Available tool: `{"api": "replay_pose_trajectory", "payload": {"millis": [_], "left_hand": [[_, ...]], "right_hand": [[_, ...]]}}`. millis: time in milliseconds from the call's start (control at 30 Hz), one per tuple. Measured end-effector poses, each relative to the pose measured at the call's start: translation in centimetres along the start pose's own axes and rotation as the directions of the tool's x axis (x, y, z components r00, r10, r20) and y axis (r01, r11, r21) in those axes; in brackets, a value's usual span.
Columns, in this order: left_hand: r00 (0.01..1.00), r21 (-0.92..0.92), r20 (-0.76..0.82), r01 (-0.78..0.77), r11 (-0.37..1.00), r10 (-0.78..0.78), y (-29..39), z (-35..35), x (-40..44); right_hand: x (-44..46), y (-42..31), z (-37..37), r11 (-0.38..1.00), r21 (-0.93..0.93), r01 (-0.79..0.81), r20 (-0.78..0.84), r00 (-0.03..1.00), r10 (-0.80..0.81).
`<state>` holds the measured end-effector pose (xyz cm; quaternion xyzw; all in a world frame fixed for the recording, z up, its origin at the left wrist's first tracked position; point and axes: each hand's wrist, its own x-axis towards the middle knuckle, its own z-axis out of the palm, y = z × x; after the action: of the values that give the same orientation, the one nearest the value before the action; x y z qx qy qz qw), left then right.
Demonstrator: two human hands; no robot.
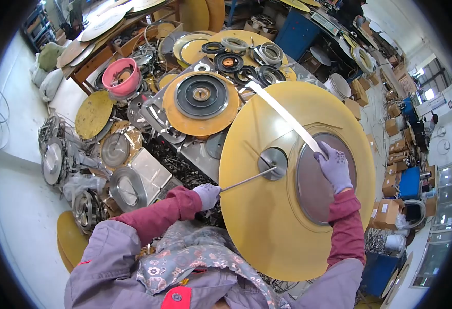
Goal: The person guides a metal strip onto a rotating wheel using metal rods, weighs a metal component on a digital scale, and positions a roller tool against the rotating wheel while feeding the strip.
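My left hand (208, 196), in a pale glove, is closed around one end of a thin metal rod (246, 180). The rod's far end lies over a small grey metal disc (273, 159). My right hand (335, 169), also gloved, grips the near end of a flat, pale metal strip (283, 114) that stretches toward the far left. Beneath both is a large yellow disc (257, 232), with a brown round plate (316, 193) on its right part, under my right hand. A thin curved line, perhaps a strip edge, runs around the brown plate.
An orange disc (177, 116) carrying a black ring (200, 95) sits just left of the yellow disc. Several black rings and coils lie behind. A pink basin (122, 77) stands at the far left, above stacked metal discs (128, 188). Cardboard boxes (387, 213) stand at the right.
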<state>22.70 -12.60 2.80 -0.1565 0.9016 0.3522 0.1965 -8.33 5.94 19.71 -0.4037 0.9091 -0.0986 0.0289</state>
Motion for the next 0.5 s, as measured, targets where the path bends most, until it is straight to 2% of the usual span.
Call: {"api": "replay_pose_trajectory", "payload": {"millis": [67, 167, 300, 400, 500], "left_hand": [[1.0, -0.001, -0.006, -0.003, 1.0, 0.003, -0.4, 0.5, 0.1], [1.0, -0.013, -0.006, 0.006, 1.0, -0.006, -0.1, 0.1, 0.2], [0.999, -0.012, -0.039, -0.02, 1.0, 0.02, -0.5, 0.3, 0.5], [1.0, 0.009, -0.01, -0.001, 1.0, 0.001, 0.2, -0.2, 0.5], [1.0, 0.022, 0.015, 0.005, 1.0, -0.005, 0.8, -1.3, 0.3]], "right_hand": [[0.2, 0.9, -0.6, 0.998, 0.05, 0.036, 0.031, 0.999, -0.038], [-0.7, 2.7, -2.5, 0.982, 0.186, -0.039, 0.1, 0.995, 0.021], [-2.3, 5.4, -4.0, 0.984, 0.161, -0.072, 0.092, 0.994, 0.058], [-3.4, 6.8, -4.2, 0.994, 0.073, -0.085, -0.009, 0.996, 0.086], [-4.3, 8.9, -3.3, 0.977, -0.002, -0.211, -0.057, 0.976, 0.211]]}}
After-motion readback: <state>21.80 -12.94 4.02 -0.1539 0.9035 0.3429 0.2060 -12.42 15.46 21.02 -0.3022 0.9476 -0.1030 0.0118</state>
